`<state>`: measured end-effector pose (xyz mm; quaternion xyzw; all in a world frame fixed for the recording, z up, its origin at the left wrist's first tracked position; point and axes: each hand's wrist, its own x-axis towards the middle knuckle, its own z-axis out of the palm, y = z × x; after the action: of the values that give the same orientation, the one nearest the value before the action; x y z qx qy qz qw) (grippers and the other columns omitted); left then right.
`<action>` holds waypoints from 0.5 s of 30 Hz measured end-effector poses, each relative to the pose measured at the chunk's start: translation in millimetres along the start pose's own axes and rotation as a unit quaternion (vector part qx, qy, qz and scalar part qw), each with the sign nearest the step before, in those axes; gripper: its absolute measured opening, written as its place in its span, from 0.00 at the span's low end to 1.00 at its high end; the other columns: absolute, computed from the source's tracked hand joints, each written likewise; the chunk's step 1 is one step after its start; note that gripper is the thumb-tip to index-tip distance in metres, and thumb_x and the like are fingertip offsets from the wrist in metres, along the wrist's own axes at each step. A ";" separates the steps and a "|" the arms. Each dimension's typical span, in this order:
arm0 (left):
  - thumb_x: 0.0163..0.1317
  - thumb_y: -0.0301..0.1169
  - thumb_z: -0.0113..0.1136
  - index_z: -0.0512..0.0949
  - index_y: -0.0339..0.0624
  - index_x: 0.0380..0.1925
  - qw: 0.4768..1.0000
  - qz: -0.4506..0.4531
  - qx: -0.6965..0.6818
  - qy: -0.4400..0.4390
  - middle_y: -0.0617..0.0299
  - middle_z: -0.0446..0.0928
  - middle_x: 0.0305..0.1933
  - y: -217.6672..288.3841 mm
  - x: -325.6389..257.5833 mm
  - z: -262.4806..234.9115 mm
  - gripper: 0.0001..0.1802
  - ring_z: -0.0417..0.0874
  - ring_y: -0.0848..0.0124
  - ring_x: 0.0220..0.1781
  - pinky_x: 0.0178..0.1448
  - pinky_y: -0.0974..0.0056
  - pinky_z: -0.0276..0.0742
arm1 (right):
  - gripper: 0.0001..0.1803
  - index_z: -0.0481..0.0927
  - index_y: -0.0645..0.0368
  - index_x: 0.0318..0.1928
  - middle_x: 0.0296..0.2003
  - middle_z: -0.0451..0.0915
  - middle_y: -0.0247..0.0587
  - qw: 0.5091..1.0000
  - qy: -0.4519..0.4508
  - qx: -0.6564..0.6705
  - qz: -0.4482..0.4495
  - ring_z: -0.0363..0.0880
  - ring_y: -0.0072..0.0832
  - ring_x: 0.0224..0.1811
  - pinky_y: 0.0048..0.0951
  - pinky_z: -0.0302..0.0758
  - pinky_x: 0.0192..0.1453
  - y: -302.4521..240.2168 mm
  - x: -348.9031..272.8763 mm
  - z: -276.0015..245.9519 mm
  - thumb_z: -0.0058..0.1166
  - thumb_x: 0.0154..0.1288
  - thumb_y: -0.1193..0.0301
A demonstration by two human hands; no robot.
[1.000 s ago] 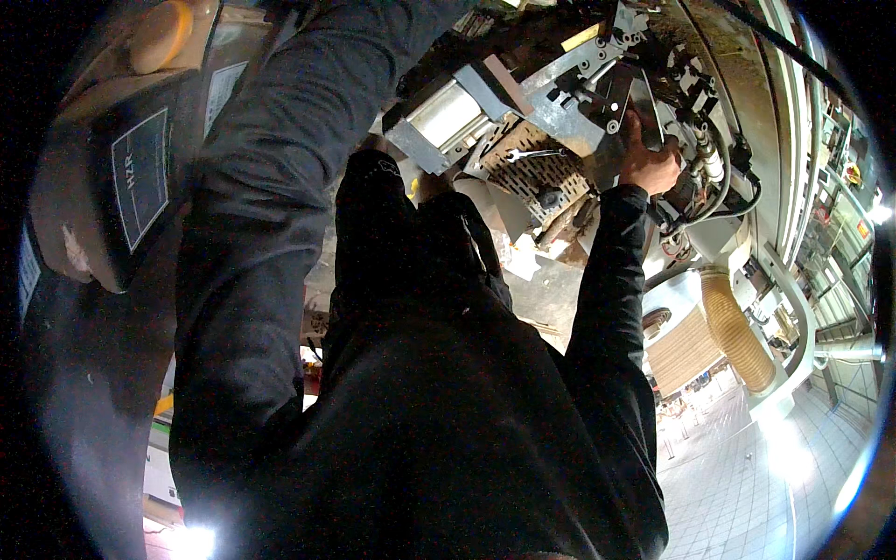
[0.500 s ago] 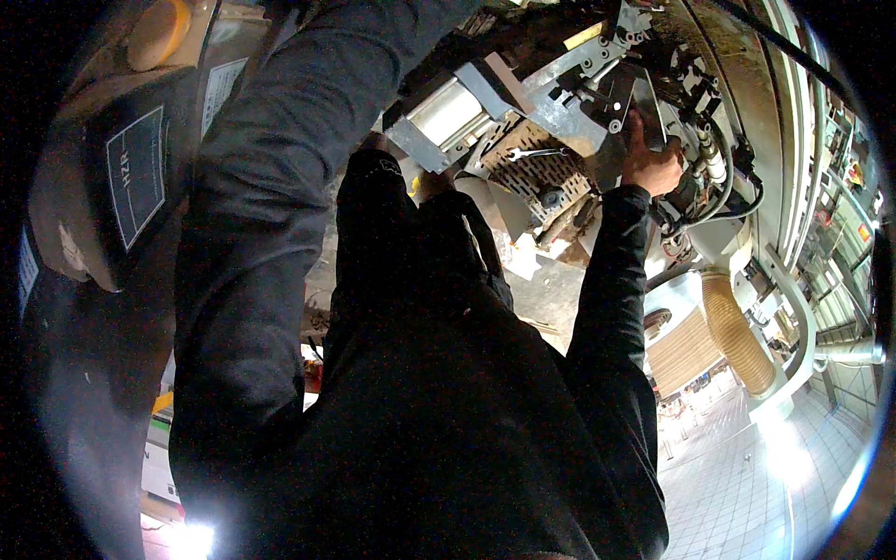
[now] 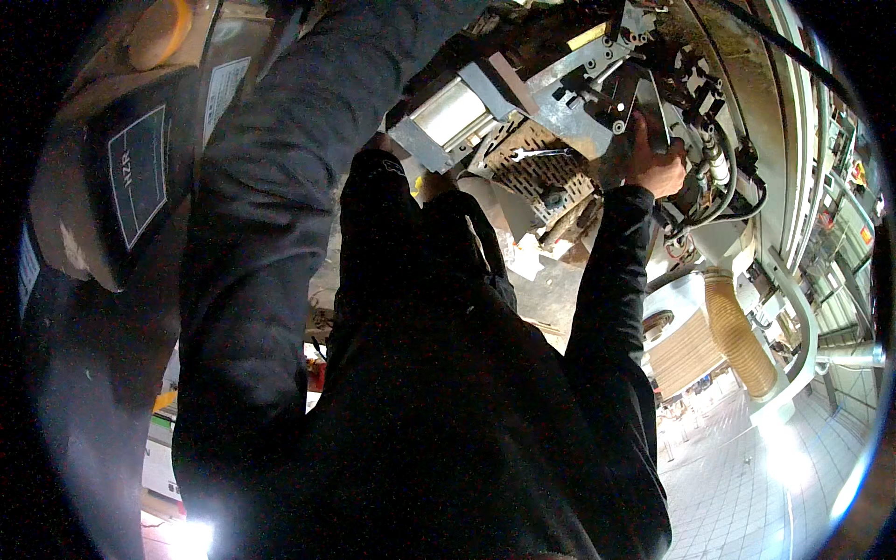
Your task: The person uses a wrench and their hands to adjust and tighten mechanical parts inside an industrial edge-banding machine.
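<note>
My right hand reaches up on a dark sleeve and is closed around a metal part of a grey machine head full of brackets, bolts and hoses. My left arm, a wide dark sleeve, runs up past the camera to the top edge, and its hand is hidden. Between the two arms another dark sleeve ends under a silver cylinder. I cannot tell whose it is. A silver spanner lies on a perforated plate just left of my right hand.
Black hoses loop to the right of the machine head. A ribbed tan duct hangs lower right above a pale tiled floor. A dark housing with a blue label panel and a yellow knob fills the left.
My right hand keeps its hold on the same metal part. The view has barely shifted.
</note>
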<state>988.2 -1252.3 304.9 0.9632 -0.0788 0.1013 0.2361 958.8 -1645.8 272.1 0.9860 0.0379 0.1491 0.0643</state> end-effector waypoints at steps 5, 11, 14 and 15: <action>0.81 0.39 0.49 0.73 0.35 0.26 0.959 -0.037 -0.221 0.172 0.51 0.70 0.21 4.7 -24.0 -15.1 0.23 0.73 0.60 0.23 0.30 0.53 0.68 | 0.44 0.84 0.64 0.35 0.30 0.86 0.62 1.000 -0.010 0.009 -0.019 0.88 0.57 0.37 0.53 0.82 0.40 12.7 -4.2 3.0 0.69 0.48 0.29; 0.81 0.37 0.53 0.79 0.36 0.32 0.873 -0.061 -0.303 0.377 0.58 0.77 0.26 46.3 -123.5 -78.1 0.19 0.75 0.64 0.24 0.31 0.57 0.72 | 0.44 0.82 0.64 0.52 0.39 0.87 0.60 0.980 -0.092 0.087 -0.154 0.86 0.59 0.43 0.56 0.76 0.51 49.2 5.3 11.7 0.67 0.55 0.34; 0.78 0.35 0.52 0.85 0.36 0.35 0.877 -0.107 -0.342 0.319 0.54 0.85 0.32 70.9 -173.5 -70.0 0.17 0.86 0.58 0.32 0.41 0.59 0.80 | 0.43 0.82 0.62 0.50 0.42 0.87 0.57 0.990 -0.023 -0.048 -0.132 0.85 0.57 0.48 0.57 0.67 0.62 20.3 -7.4 -10.8 0.68 0.54 0.33; 0.75 0.33 0.55 0.86 0.39 0.35 0.886 -0.107 -0.336 0.301 0.57 0.85 0.30 81.6 -186.4 -70.1 0.14 0.85 0.60 0.30 0.37 0.59 0.79 | 0.43 0.82 0.61 0.49 0.43 0.87 0.55 0.995 -0.022 -0.039 -0.094 0.85 0.56 0.49 0.57 0.64 0.64 0.2 -7.2 -18.0 0.68 0.53 0.33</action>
<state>780.6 -1271.4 358.2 0.7523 0.0699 0.3277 0.5673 946.6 -1644.6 287.2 0.9779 0.1235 0.1218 0.1168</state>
